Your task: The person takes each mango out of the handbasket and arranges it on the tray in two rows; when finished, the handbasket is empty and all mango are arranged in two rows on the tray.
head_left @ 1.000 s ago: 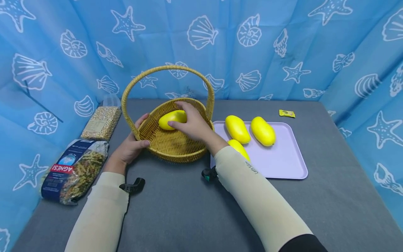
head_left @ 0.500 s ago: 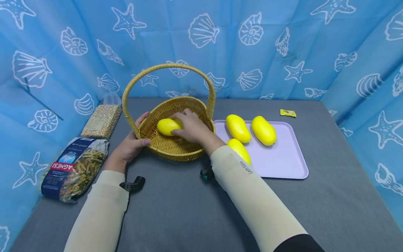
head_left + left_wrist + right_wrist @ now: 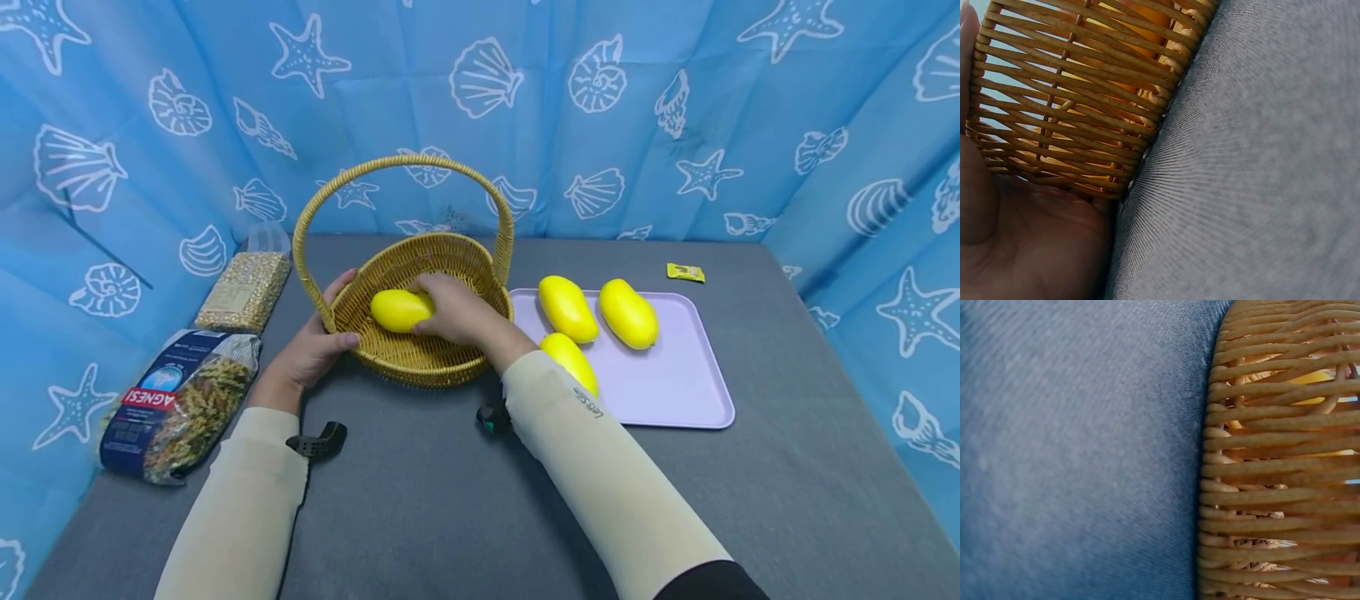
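In the head view a wicker basket with a tall arched handle stands left of centre. My left hand grips its left side, thumb at the front rim and fingers behind. The right hand reaches down inside, holding a yellow mango by its right end, close over the woven bottom. From the left wrist, the palm lies against the basket wall, with yellow showing through the weave. The right wrist view shows only the basket's outside and grey cloth; the hand is hidden there.
Right of the basket lies a lilac tray bearing three more mangoes. A small yellow packet lies at the back right. On the left are a pasta bag and a bag of pale grains. A blue patterned curtain hangs behind.
The right hand has brought the mango lower and slightly left within the basket, its grip now at the mango's right end. The left hand stays on the basket's side.
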`<state>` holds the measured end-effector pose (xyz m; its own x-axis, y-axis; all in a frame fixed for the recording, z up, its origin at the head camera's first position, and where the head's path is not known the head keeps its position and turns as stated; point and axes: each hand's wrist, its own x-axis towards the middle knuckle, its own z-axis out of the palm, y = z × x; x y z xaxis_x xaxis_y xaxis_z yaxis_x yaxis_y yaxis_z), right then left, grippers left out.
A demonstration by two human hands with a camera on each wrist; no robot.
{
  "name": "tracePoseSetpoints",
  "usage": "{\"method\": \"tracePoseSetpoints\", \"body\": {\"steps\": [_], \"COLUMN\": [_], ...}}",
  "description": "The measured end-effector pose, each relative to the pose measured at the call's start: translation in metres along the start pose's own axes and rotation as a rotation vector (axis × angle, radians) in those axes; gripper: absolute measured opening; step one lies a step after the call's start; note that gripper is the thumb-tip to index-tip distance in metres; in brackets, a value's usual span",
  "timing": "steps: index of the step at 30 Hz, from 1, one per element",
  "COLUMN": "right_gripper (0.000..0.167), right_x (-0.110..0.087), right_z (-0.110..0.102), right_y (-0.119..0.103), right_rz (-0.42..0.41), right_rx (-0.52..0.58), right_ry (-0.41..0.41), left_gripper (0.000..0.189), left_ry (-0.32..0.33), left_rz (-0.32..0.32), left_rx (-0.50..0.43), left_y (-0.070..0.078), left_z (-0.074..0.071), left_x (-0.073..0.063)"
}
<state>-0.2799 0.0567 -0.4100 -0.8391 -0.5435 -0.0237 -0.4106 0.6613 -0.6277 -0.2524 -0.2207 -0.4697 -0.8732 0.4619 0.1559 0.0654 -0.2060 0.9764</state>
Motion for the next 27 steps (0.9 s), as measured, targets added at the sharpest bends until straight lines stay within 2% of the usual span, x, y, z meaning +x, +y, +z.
{"method": "tracePoseSetpoints", "body": {"steps": [6,16,21,27], "right_gripper": [0.070,0.070,0.072,0.070], "right_x": [-0.001,-0.006,-0.011,-0.018], "right_z": [0.001,0.002,-0.001,-0.004], "right_y": [-0.002,-0.005,-0.007,-0.009], "right_rz": [0.010,-0.012,-0.029,-0.064], "right_rx": [-0.036,-0.077,-0.051,0.028], "right_ry": [-0.013,0.008,0.074,0.206], "left_gripper": [0.104,0.103,0.103,0.101], "left_ry": [-0.003,-0.007,-0.008,-0.001], "left_rz": [0.002,-0.002,-0.007,-0.002], "left_rx": [0.000,-0.009,0.000,0.018], "left_y": [0.000,-0.001,0.000,0.001], "left_z": [-0.001,0.000,0.001,0.001], "left_x": [-0.001,0.000,0.000,0.000]}}
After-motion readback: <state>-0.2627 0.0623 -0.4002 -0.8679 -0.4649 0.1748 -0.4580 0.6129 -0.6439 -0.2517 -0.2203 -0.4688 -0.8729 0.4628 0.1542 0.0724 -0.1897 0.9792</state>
